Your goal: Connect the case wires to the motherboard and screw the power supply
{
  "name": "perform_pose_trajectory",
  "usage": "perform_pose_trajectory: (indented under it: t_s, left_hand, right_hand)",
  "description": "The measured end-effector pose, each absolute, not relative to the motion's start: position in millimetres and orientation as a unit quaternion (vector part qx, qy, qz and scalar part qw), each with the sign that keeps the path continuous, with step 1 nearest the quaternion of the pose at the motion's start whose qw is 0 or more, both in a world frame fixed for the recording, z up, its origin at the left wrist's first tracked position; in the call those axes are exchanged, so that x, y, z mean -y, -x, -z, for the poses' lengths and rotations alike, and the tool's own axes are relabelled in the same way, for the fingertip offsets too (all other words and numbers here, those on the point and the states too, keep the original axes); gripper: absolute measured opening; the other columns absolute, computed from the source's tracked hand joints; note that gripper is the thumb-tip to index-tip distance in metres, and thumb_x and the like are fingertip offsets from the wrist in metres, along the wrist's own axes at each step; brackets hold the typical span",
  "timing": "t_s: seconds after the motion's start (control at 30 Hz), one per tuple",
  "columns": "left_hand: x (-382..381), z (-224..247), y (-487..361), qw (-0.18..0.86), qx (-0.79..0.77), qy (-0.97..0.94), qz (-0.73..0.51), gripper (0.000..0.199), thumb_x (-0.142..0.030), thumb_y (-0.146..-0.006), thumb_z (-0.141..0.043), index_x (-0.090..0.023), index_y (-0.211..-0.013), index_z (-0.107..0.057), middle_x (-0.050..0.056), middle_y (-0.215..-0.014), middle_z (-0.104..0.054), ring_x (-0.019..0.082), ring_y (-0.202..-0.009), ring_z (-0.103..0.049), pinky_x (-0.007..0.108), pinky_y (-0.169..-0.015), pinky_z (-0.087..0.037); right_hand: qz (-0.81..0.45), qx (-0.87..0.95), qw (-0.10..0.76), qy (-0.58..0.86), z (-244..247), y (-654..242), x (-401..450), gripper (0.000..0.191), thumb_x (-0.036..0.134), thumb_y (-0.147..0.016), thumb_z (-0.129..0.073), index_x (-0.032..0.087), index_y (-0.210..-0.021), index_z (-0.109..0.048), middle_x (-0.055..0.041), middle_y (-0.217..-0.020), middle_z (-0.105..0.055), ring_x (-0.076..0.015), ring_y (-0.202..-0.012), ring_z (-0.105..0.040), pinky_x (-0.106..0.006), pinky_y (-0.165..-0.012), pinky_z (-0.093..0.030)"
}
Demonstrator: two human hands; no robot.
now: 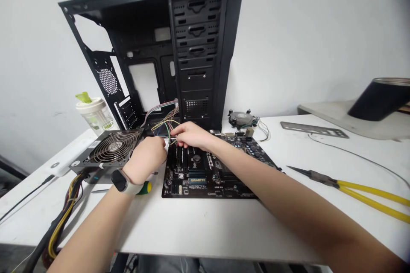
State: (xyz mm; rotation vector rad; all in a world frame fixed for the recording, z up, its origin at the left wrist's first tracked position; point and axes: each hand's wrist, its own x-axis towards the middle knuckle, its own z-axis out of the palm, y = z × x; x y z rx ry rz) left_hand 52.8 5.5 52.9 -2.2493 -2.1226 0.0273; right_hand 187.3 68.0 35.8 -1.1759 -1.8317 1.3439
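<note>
A bundle of thin coloured wires point(167, 125) runs out of the black computer case point(205, 68) to the left edge of the motherboard point(197, 158). My right hand point(194, 135) reaches over the board and pinches some of these wires between thumb and fingers. Close beside it, my left hand point(147, 153) is closed, wearing a smartwatch point(119, 180) on its wrist. Its fingertips point at the same wires, but what they grip is hidden. The motherboard lies flat on the white table, in front of the case.
Left stands a power supply point(110, 151) with thick cables point(65, 217), near a lidded cup point(94, 113). A screwdriver point(146, 188) lies under my left wrist. At right are yellow-handled pliers point(333, 182), a CPU cooler point(241, 118), a metal plate point(314, 129) and a dark cylinder point(378, 99).
</note>
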Motion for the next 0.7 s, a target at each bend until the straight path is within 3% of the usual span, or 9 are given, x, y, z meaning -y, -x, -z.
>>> perform_pose_trajectory:
  t_s: [0.1,0.23,0.37,0.5,0.6,0.7]
  left_hand:
    - [-5,-53,-52,0.028,0.697,0.717,-0.007,0.035,-0.006,-0.08,-0.038,-0.012,-0.096,-0.069,0.016,-0.091,-0.071,0.025,-0.085,-0.068,0.03,-0.071,-0.049]
    - [-8,-52,-50,0.038,0.699,0.714,-0.009,0.031,-0.011,-0.084,-0.038,-0.011,-0.094,-0.068,0.017,-0.092,-0.07,0.027,-0.083,-0.068,0.032,-0.07,-0.049]
    - [-10,-51,-49,0.047,0.695,0.717,-0.007,0.029,-0.011,-0.085,-0.04,-0.01,-0.098,-0.066,0.018,-0.095,-0.069,0.027,-0.086,-0.067,0.031,-0.071,-0.049]
    - [-10,-52,-49,0.036,0.685,0.727,-0.01,0.025,-0.012,-0.085,-0.044,-0.011,-0.091,-0.067,0.016,-0.091,-0.07,0.023,-0.081,-0.068,0.027,-0.069,-0.047]
    - [-10,-53,-49,0.027,0.681,0.732,-0.014,0.025,-0.013,-0.086,-0.043,-0.011,-0.087,-0.068,0.014,-0.087,-0.07,0.021,-0.075,-0.067,0.027,-0.065,-0.045]
    - [-10,-51,-49,0.023,0.68,0.733,-0.012,0.025,-0.015,-0.087,-0.043,-0.013,-0.087,-0.068,0.012,-0.084,-0.07,0.021,-0.073,-0.067,0.026,-0.061,-0.044]
  right_hand:
    - [-0.498,0.666,0.325,0.45,-36,-185,-70,0.045,-0.005,-0.068,-0.053,0.008,-0.108,-0.067,-0.0035,-0.071,-0.065,-0.0088,-0.054,-0.055,-0.02,-0.052,-0.046]
    - [-0.568,0.636,0.328,0.406,-36,-179,-62,0.049,-0.009,-0.069,-0.053,0.01,-0.113,-0.064,-0.0081,-0.107,-0.067,-0.0083,-0.077,-0.064,-0.017,-0.068,-0.051]
    - [-0.658,0.588,0.309,0.356,-37,-179,-54,0.054,-0.01,-0.069,-0.049,0.009,-0.119,-0.058,-0.0118,-0.12,-0.062,-0.0064,-0.076,-0.065,-0.014,-0.063,-0.051]
    - [-0.73,0.546,0.26,0.318,-34,-184,-54,0.064,-0.01,-0.065,-0.048,0.013,-0.124,-0.055,-0.0097,-0.115,-0.064,-0.0044,-0.057,-0.06,-0.015,-0.047,-0.046]
    - [-0.695,0.585,0.223,0.353,-32,-185,-57,0.067,-0.009,-0.063,-0.046,0.015,-0.124,-0.056,-0.0047,-0.094,-0.068,-0.0051,-0.05,-0.056,-0.017,-0.046,-0.045]
    - [-0.608,0.654,0.233,0.386,-32,-184,-61,0.06,-0.008,-0.061,-0.046,0.015,-0.113,-0.066,0.0004,-0.07,-0.064,-0.0069,-0.049,-0.052,-0.018,-0.047,-0.042]
